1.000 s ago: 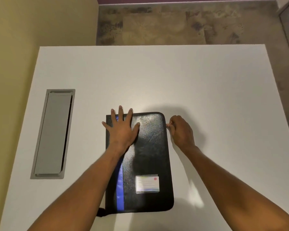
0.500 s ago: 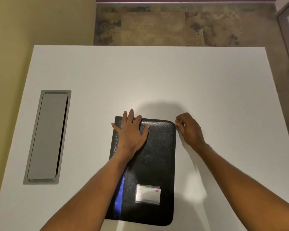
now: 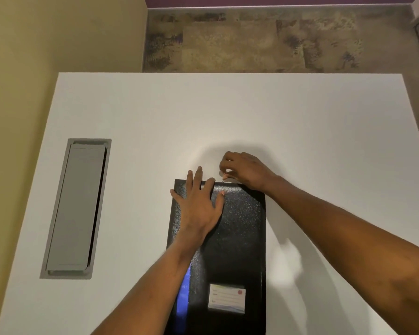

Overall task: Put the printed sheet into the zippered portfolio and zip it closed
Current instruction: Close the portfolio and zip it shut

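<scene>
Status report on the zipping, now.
Left hand flat on the black portfolio, pinning it. Right hand pinched at its far edge, apparently on the zipper pull. Portfolio shut; sheet not visible. Nothing blocking.

The flat pebbled-leather zippered portfolio [image 3: 237, 228] is black, with a bright blue stripe [image 3: 183, 301] and a white lined label card [image 3: 227, 298] bearing a red dot. The smooth rectangular desk [image 3: 228, 112] is white, its metal cable hatch [image 3: 76, 209] grey. The carpet [image 3: 252, 42] is mottled brown; the wall [image 3: 46, 39] is olive-yellow.
</scene>
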A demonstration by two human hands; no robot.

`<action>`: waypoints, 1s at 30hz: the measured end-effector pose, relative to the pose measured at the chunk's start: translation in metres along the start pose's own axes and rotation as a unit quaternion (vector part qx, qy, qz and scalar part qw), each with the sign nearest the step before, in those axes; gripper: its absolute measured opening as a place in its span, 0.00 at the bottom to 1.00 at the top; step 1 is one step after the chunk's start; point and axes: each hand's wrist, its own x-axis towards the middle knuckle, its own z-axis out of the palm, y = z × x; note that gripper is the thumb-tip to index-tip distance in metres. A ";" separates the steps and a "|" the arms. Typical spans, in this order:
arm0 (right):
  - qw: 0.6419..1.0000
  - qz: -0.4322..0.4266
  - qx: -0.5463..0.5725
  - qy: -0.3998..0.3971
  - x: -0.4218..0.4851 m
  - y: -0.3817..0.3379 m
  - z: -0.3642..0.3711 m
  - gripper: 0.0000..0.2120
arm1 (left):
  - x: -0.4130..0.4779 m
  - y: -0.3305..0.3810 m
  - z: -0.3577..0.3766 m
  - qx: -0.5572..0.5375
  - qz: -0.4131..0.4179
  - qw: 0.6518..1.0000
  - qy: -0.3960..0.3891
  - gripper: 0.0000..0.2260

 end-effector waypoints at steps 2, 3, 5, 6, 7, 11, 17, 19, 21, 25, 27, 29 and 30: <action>1.000 -0.017 -0.007 -0.001 0.015 -0.007 0.006 0.04 | -0.002 0.000 -0.004 -0.022 -0.017 0.999 0.022 0.27; 1.000 -0.022 -0.008 -0.001 0.021 -0.011 0.008 0.04 | -0.003 -0.001 -0.007 -0.044 -0.035 0.998 0.038 0.29; 0.999 -0.032 -0.008 -0.001 0.032 -0.018 0.012 0.05 | -0.006 -0.004 -0.011 -0.117 -0.080 0.988 0.065 0.32; 0.999 -0.036 -0.007 -0.004 0.037 -0.022 0.014 0.05 | -0.007 -0.005 -0.013 -0.154 -0.100 0.980 0.071 0.32; 0.999 -0.040 -0.006 -0.006 0.043 -0.026 0.015 0.05 | -0.008 -0.006 -0.015 -0.186 -0.116 0.973 0.077 0.32; 0.999 -0.050 -0.005 -0.010 0.065 -0.044 0.021 0.04 | -0.008 -0.010 -0.022 -0.269 -0.156 0.946 0.095 0.32; 0.999 -0.044 0.009 -0.020 0.086 -0.070 0.026 0.04 | -0.007 -0.016 -0.028 -0.318 -0.185 0.925 0.097 0.32; 0.999 -0.026 0.019 -0.025 0.087 -0.074 0.027 0.03 | -0.006 -0.017 -0.028 -0.323 -0.181 0.924 0.095 0.30; 0.999 0.001 0.037 -0.027 0.085 -0.078 0.024 0.04 | -0.005 -0.019 -0.029 -0.312 -0.184 0.928 0.089 0.29; 0.994 0.079 0.075 0.009 0.071 -0.085 0.013 0.07 | -0.010 -0.027 -0.029 -0.262 -0.157 0.950 0.062 0.29; 0.985 0.134 0.100 0.043 0.059 -0.088 0.008 0.11 | -0.015 -0.033 -0.028 -0.240 -0.135 0.960 0.056 0.29; 0.961 0.208 0.155 0.095 0.040 -0.094 0.006 0.14 | -0.022 -0.038 -0.028 -0.221 -0.111 0.967 0.055 0.30; 0.945 0.244 0.178 0.124 0.028 -0.097 0.006 0.16 | -0.027 -0.040 -0.026 -0.208 -0.102 0.971 0.054 0.31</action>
